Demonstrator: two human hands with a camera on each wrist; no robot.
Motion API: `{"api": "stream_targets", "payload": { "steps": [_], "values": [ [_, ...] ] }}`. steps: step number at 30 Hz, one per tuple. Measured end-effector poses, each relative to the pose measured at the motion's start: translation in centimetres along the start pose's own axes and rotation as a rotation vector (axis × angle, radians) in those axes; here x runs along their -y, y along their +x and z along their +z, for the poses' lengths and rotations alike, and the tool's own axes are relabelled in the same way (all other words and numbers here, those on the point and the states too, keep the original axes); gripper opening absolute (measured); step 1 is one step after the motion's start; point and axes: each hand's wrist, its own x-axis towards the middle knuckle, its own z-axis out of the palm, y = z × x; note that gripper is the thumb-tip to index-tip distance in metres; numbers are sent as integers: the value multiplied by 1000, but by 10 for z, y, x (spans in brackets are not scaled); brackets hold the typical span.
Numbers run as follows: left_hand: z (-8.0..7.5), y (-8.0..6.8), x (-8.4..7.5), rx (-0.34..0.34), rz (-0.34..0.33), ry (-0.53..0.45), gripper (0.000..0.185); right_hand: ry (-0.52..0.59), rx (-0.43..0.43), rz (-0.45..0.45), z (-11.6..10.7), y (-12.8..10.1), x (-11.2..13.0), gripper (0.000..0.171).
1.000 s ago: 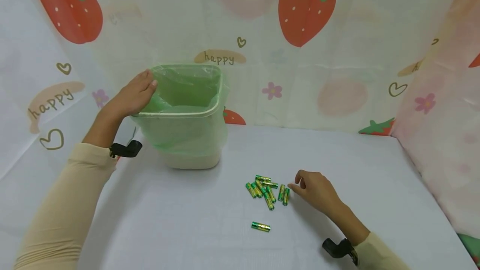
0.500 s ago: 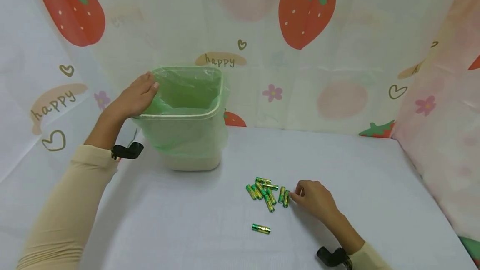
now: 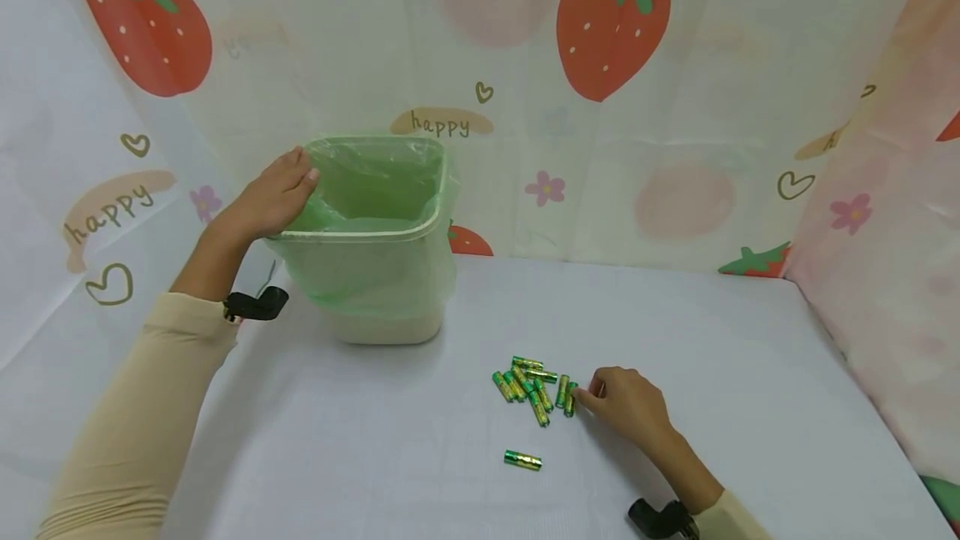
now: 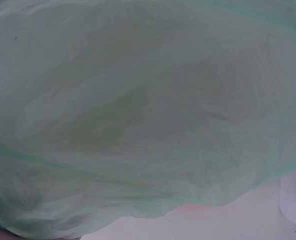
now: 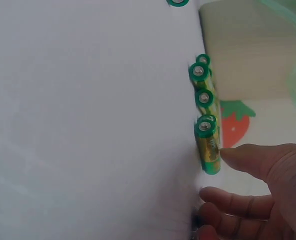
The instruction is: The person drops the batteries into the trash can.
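My left hand holds the left rim of a pale trash bin lined with a green plastic bag. Its fingertips are partly hidden at the rim. In the left wrist view the bag fills most of the picture. My right hand is low over the table, its thumb against the rightmost green and gold battery. The right wrist view has the thumb tip at the side of that battery, with the other fingers loosely bent below it.
Several more batteries lie in a loose cluster left of my right hand. A single battery lies nearer the front. Behind the white table hangs a strawberry-print curtain.
My right hand has come down and left, bringing its thumb to the rightmost battery, which has shifted slightly left. The left hand stays at the bin's rim.
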Motion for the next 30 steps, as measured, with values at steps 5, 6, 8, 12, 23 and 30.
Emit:
{"api": "stream_targets", "payload": {
  "steps": [5,6,8,12,23,30],
  "values": [
    [1,0,2,3,3,3,65,16,3,16,2,-1,1,31],
    [1,0,3,4,3,4,65,15,0,18,3,-1,1,32],
    [1,1,3,5,5,5,65,16,-4,25,3,0,1,33],
    [1,0,2,6,-1,7,66,11,-9,37,4,1,2,32],
    [0,1,2,8,-15,4,66,-11,11,61,2,-1,8,18],
    [0,1,1,4,-16,3,65,-69,4,45,1,-2,11,16]
  ]
}}
